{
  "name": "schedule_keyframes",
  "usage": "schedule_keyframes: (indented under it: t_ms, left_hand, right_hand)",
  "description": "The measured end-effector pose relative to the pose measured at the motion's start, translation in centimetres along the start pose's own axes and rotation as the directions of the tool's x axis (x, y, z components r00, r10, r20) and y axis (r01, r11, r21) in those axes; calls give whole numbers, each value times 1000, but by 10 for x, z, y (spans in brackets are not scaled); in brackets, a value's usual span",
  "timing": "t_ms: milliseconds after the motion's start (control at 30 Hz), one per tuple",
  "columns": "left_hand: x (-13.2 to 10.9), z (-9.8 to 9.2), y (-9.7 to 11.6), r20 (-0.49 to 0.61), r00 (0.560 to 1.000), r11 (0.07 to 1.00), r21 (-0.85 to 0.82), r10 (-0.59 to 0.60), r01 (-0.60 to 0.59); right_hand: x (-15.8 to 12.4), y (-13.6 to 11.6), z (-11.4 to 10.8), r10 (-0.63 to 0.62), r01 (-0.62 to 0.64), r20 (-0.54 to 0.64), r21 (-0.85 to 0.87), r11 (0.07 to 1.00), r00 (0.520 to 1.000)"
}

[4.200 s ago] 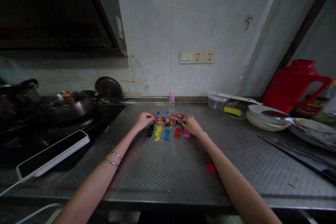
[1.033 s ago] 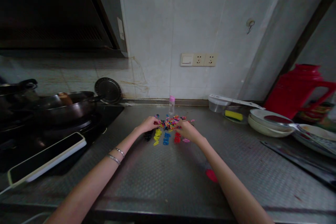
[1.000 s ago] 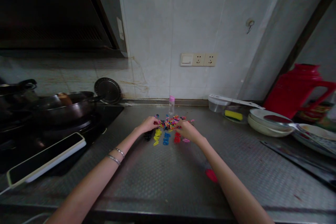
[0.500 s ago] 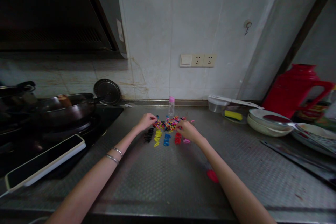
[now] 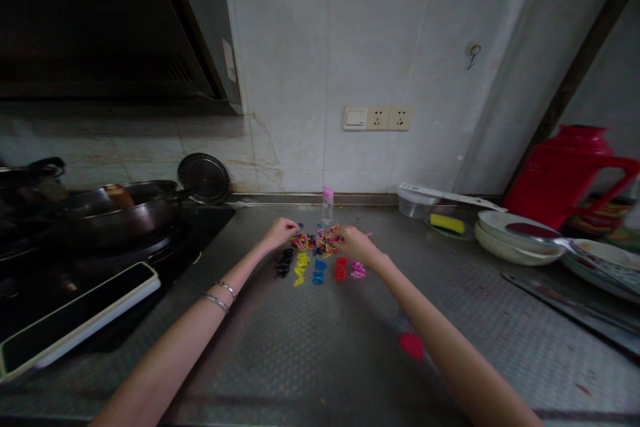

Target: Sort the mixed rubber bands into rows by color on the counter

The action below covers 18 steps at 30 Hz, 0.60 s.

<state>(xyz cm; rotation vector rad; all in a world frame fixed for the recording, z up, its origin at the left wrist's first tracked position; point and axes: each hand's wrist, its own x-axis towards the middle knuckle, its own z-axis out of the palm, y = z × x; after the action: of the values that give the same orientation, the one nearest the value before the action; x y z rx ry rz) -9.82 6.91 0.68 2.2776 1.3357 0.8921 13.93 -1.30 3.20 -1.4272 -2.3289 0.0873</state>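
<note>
Head view: both hands at the mixed band pile (image 5: 316, 240)
It runs left-right near the tabletop's (image 5: 310, 347) back edge, left hand (image 5: 280, 232) at its left end, right hand (image 5: 356, 245) at its right; sorted colour rows (image 5: 319, 270) lie just nearer. Can't tell if fingers are pinched.

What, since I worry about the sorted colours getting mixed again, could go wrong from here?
The right hand is right beside the pink pile and red pile; a wrist sweep could scatter them. The bottle stands upright just behind the mixed heap; a reach might tip it.
</note>
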Motion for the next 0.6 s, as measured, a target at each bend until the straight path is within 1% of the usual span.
schedule_keyframes:
  t_ms: [167, 300, 400, 500, 600]
  left_hand:
    - [-1, 6, 11, -53, 998, 996, -80, -33, 28]
    - [-2, 15, 18, -91, 994, 982, -183, -63, 46]
    - [-4, 19, 24, -89, 993, 969, -241, -75, 51]
    - [-6, 20, 33, -59, 993, 957, -279, -98, 78]
    - [-8, 22, 39, -41, 994, 949, -301, -105, 88]
  right_hand:
    - [16, -4, 9, 14, -14, -3, 32, 999, 1000]
    - [25, -12, 19, 59, -60, 20, 85, 995, 998]
    - [25, -19, 22, 98, -98, -2, 35, 995, 995]
    - [22, -24, 23, 135, -135, -21, -46, 990, 991]
    - [19, -27, 24, 149, -152, -43, -58, 987, 988]
